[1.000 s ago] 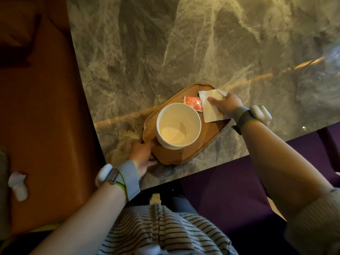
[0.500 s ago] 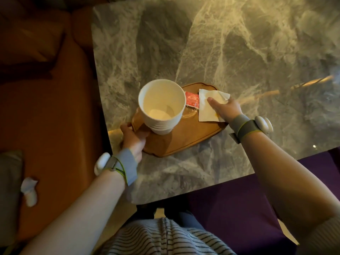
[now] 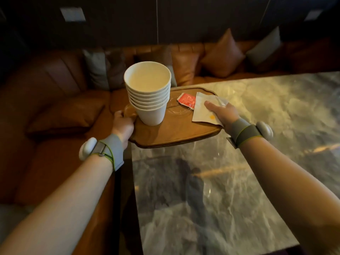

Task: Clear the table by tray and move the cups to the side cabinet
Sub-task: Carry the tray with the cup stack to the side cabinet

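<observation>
Head view: one wooden tray (image 3: 171, 133) sits in the middle of the frame, its near edge clear of the marble table (image 3: 239, 190) that fills the lower right. On the tray's left part stands one stack of white paper cups (image 3: 149, 92), upright – about seven rims can be counted, nested one in another. To the right of the stack lies one red sachet (image 3: 186, 100), and just right of that one white napkin (image 3: 204, 111) with a small yellow spot near its lower edge; the sachet's corner touches the napkin. A faint clear round lid shape shows on the tray between stack and napkin, too dim to be sure of.

Two hands are in view, each with a grey wrist strap bearing a white puck. The left hand (image 3: 123, 126), centre left, is curled round the tray's left end, thumb over the rim and the other fingers hidden beneath – closed on the tray. The right hand (image 3: 221, 112), right of centre, lies at the tray's right end with its forefinger stretched flat across the napkin, pressing it down; whether the remaining fingers wrap under the tray cannot be told.

Behind, across the upper half, runs a brown leather bench (image 3: 55, 107) with several cushions – four or five, orange and grey
</observation>
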Action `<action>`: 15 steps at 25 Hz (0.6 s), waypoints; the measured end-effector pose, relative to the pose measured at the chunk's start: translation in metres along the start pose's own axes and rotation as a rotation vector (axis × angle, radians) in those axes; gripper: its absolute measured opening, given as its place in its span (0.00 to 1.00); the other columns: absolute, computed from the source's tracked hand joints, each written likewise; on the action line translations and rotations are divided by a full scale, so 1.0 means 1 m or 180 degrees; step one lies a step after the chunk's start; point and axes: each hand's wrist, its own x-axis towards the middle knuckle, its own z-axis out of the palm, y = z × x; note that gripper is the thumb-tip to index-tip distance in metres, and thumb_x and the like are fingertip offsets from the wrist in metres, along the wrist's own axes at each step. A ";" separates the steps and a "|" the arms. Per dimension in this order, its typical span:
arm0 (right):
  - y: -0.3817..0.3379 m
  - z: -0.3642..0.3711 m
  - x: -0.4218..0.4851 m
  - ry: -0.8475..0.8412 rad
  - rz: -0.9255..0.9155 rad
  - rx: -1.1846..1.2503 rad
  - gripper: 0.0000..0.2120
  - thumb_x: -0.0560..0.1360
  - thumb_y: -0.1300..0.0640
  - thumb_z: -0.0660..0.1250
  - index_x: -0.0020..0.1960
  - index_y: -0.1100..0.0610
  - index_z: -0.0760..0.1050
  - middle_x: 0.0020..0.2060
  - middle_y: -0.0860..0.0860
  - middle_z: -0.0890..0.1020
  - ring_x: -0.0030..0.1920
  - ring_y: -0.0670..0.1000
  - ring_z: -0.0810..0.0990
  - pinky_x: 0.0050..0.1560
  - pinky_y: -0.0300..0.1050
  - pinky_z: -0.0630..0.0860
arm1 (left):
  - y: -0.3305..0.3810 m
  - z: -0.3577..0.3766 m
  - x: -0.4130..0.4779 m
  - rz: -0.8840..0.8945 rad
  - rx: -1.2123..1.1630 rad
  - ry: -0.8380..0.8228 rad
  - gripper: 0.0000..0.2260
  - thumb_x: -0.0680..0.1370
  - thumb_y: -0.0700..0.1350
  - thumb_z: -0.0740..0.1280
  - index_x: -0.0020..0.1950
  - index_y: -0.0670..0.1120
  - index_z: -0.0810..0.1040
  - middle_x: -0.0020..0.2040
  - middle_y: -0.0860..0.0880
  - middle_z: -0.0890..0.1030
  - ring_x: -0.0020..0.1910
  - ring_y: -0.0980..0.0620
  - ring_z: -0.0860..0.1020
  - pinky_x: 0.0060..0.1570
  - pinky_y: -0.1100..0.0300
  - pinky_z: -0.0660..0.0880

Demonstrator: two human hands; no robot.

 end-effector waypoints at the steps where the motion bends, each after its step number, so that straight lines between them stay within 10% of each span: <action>1: -0.015 0.006 0.000 0.0010 -0.0017 0.0043 0.35 0.66 0.48 0.75 0.67 0.61 0.67 0.59 0.56 0.79 0.49 0.54 0.81 0.47 0.43 0.82 | 0.014 -0.004 0.007 0.0118 0.0103 0.0016 0.16 0.80 0.36 0.56 0.67 0.37 0.68 0.62 0.37 0.75 0.60 0.41 0.74 0.51 0.55 0.70; 11: -0.161 0.049 -0.020 -0.0088 -0.0036 0.0213 0.38 0.65 0.46 0.75 0.68 0.60 0.65 0.59 0.56 0.78 0.54 0.57 0.80 0.56 0.53 0.79 | 0.151 -0.060 0.066 0.0793 0.0693 0.0151 0.18 0.82 0.37 0.50 0.69 0.35 0.67 0.68 0.34 0.71 0.67 0.37 0.70 0.67 0.49 0.68; 15: -0.202 0.070 -0.038 -0.0187 -0.0111 0.0055 0.35 0.66 0.45 0.73 0.66 0.59 0.67 0.48 0.54 0.79 0.44 0.53 0.80 0.39 0.45 0.78 | 0.183 -0.090 0.067 0.0779 0.0872 0.0355 0.17 0.82 0.39 0.51 0.70 0.38 0.68 0.69 0.37 0.72 0.67 0.39 0.71 0.69 0.46 0.67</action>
